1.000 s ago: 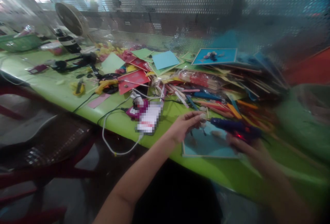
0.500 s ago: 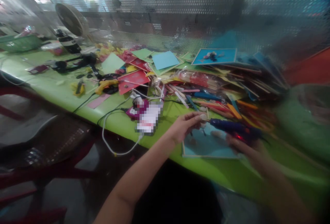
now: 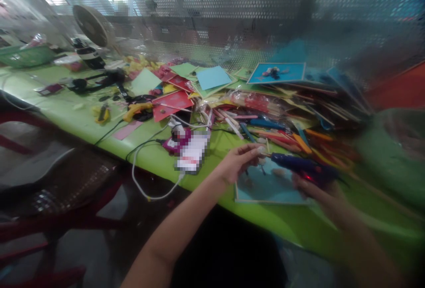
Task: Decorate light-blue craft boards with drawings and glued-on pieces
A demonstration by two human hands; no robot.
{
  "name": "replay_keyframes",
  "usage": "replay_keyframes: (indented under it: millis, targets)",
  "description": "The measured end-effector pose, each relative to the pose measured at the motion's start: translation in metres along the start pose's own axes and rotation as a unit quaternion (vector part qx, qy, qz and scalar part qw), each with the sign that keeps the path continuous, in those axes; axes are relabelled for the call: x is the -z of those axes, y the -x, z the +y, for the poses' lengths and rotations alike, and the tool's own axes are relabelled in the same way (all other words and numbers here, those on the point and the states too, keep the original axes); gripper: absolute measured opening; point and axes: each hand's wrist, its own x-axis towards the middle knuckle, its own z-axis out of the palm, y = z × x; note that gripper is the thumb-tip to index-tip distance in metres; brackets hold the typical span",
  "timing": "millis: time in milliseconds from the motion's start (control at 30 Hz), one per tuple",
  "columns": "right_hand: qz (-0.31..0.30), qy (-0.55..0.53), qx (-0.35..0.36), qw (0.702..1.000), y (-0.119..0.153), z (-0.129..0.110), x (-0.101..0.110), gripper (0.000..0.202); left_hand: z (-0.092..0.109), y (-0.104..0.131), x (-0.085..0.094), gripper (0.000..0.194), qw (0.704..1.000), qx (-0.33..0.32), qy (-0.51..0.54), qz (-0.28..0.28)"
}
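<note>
While right hand [image 3: 315, 187] grips glue gun [image 3: 300, 167], left hand [image 3: 237, 160] fingers pinch small piece at nozzle's 9 o'clock; gluing step, press onto card [image 3: 265, 188] next.

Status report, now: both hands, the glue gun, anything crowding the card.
Left hand pinching a small piece at the glue gun nozzle. Right hand gripping the gun over the blue card. Stick pile close behind the card.

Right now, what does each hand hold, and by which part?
The right hand grips the blue glue gun by its rear handle. The left hand pinches a small pale piece at its fingertips.
</note>
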Motion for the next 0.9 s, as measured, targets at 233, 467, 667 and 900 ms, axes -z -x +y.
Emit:
replay_keyframes:
  millis: [233,467,667,900]
  targets:
    - [0.0,0.01,-0.002,1.0,-0.002,0.002,0.001,0.047,0.001,0.0,-0.001,0.046,1.0,-0.013,-0.001,-0.01]
    - [-0.012,0.006,0.008,1.0,-0.002,0.011,0.005,0.042,0.0,0.0,0.001,0.044,1.0,-0.008,0.002,-0.008]
    - [0.0,-0.002,0.014,1.0,-0.003,0.004,0.003,0.041,0.001,0.001,-0.001,0.042,1.0,0.001,-0.005,-0.013]
    - [0.003,0.002,0.02,1.0,-0.003,0.007,0.003,0.04,0.002,0.002,-0.002,0.042,1.0,-0.001,-0.005,-0.009]
